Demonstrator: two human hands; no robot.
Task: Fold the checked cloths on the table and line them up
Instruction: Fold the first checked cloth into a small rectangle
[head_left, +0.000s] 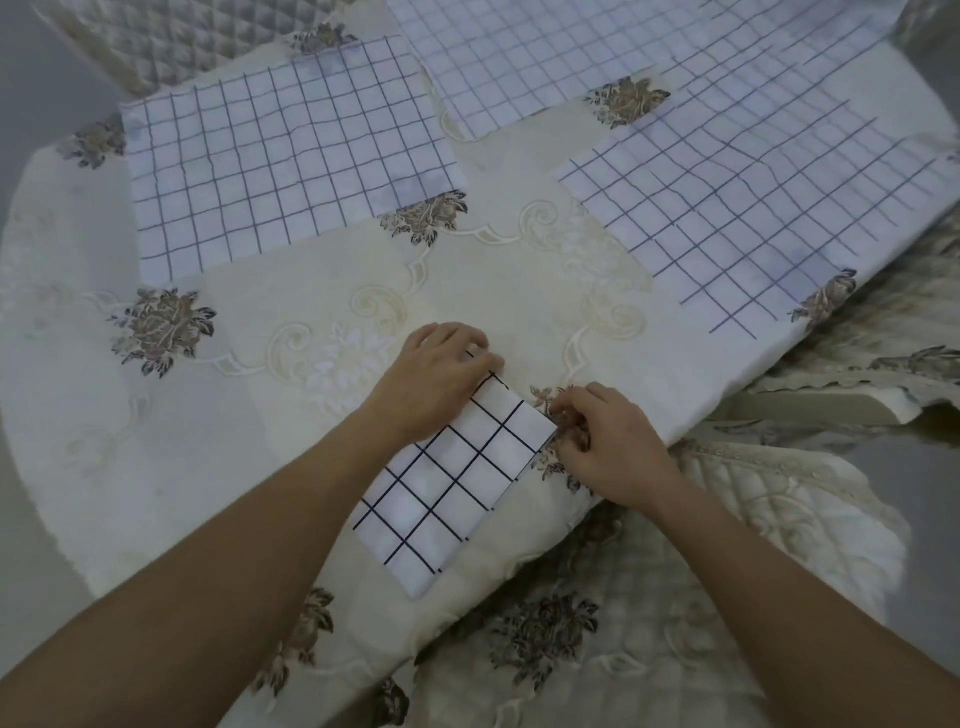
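Head view shows your folded checked cloth (457, 478), a narrow white strip with dark grid lines, lying diagonally near the bench's (156, 441) right-hand edge. Your left hand (436, 376) rests on the cloth's far end, fingers curved down over it; whether that grip pinches the fabric cannot be told. Your right hand (608, 447) has its fingers curled at the cloth's right corner, pinching the edge. The bench carries a cream tablecloth (519, 291) with brown flower motifs. Three unfolded checked cloths lie flat beyond your hands: one at far left (280, 156), one at the top centre (519, 57), and one at far right (753, 208), its far portion overlapped with the centre one. All three are well apart from the folded cloth. Quilted padding (649, 597) hangs below the near right edge.
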